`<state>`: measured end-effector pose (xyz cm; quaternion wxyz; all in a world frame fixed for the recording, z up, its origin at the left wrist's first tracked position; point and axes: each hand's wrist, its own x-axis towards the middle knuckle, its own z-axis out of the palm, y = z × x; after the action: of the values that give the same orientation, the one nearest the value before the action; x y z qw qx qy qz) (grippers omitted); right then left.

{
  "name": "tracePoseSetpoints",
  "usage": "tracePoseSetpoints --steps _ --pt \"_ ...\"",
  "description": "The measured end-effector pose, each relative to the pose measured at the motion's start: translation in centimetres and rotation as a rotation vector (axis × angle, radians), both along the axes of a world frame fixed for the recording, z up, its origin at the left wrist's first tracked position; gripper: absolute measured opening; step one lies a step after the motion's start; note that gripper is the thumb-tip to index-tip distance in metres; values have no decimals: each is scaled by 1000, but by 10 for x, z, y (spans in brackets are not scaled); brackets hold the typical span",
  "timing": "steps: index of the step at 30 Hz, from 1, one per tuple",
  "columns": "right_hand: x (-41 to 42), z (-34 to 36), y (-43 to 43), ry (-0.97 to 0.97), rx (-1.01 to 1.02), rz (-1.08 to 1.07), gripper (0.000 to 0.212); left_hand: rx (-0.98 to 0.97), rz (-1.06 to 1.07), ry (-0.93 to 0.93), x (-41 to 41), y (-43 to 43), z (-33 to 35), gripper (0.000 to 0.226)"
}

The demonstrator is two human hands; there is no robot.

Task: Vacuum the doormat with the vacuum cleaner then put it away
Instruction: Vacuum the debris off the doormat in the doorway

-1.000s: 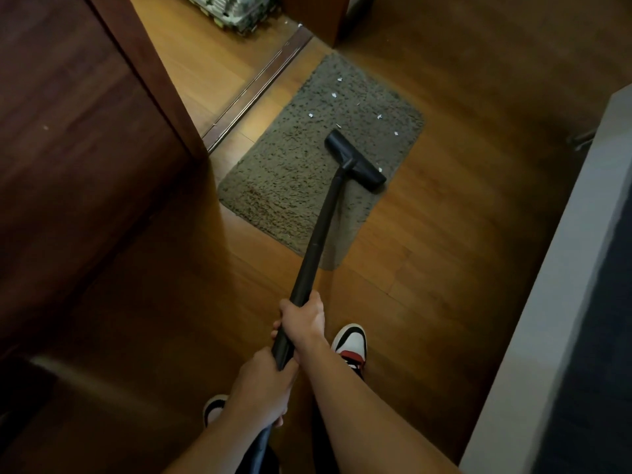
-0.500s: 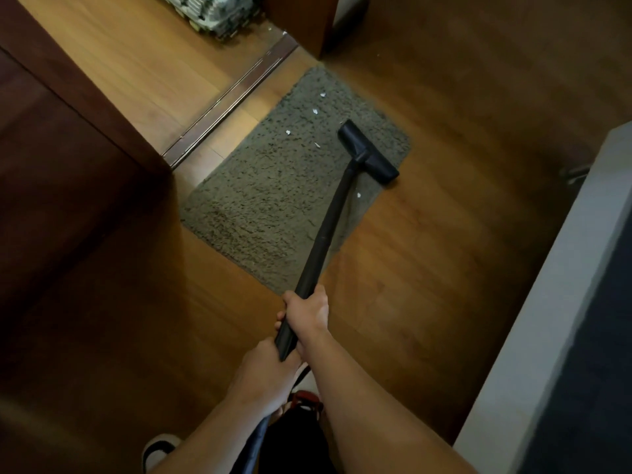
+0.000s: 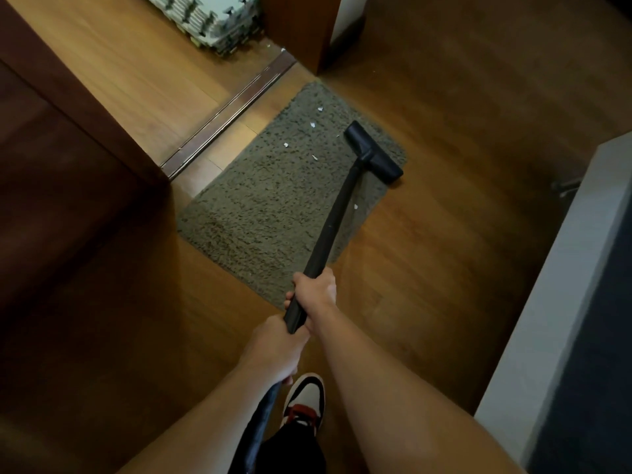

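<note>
A grey-brown shaggy doormat [image 3: 273, 206] lies on the wooden floor by a door threshold. Several small white scraps [image 3: 312, 124] dot its far half, and one more lies beside the wand. The black vacuum wand [image 3: 333, 220] runs from my hands up to its black floor head [image 3: 374, 152], which rests on the mat's far right corner. My right hand [image 3: 313, 290] grips the wand higher up. My left hand [image 3: 273, 347] grips it just below, where the hose begins.
A dark wooden door [image 3: 68, 172] stands to the left. The metal threshold strip [image 3: 225, 114] crosses behind the mat. Stacked grey foam tiles [image 3: 212, 18] sit beyond it. A white and dark furniture edge [image 3: 564, 302] fills the right. My sneaker [image 3: 304, 398] is below my hands.
The floor head has slid right, from the mat's middle to its far right corner, passing over some scraps. My view shifted as I stepped.
</note>
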<state>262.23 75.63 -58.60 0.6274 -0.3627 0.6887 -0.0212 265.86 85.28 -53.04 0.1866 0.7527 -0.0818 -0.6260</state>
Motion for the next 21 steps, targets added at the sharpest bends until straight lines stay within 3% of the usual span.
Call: tracePoseSetpoints --steps 11,21 --pt "41 19 114 -42 77 83 32 58 165 -23 26 115 23 22" --pt "69 39 222 -72 123 100 33 69 191 26 56 220 47 23"
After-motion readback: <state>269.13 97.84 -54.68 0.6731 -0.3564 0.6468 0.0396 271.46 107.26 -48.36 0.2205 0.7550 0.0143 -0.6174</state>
